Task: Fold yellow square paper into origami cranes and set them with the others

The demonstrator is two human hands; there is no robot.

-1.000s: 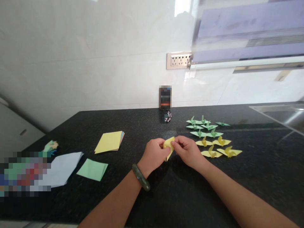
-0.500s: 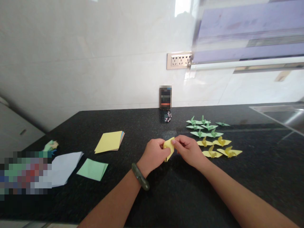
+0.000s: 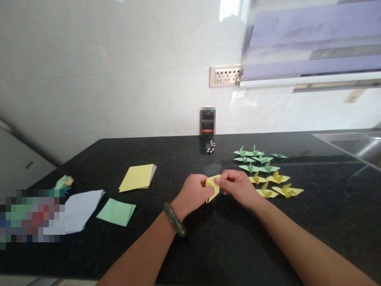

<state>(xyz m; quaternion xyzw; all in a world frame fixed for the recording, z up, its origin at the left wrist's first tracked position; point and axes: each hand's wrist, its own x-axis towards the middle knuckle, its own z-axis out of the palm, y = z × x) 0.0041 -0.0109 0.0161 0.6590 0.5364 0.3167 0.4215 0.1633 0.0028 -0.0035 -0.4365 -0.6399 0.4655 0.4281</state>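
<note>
Head view: left hand (image 3: 193, 194) and right hand (image 3: 239, 187) pinch folded yellow paper (image 3: 216, 190) between them over a dark counter (image 3: 208, 254); its long axis slants from the right-hand grip down to a free corner beside the left; neither hand is nearer.

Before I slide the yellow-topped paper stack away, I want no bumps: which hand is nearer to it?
Left. The left hand is to the right of the paper stack, apart from it; the right hand is farther right.
</note>
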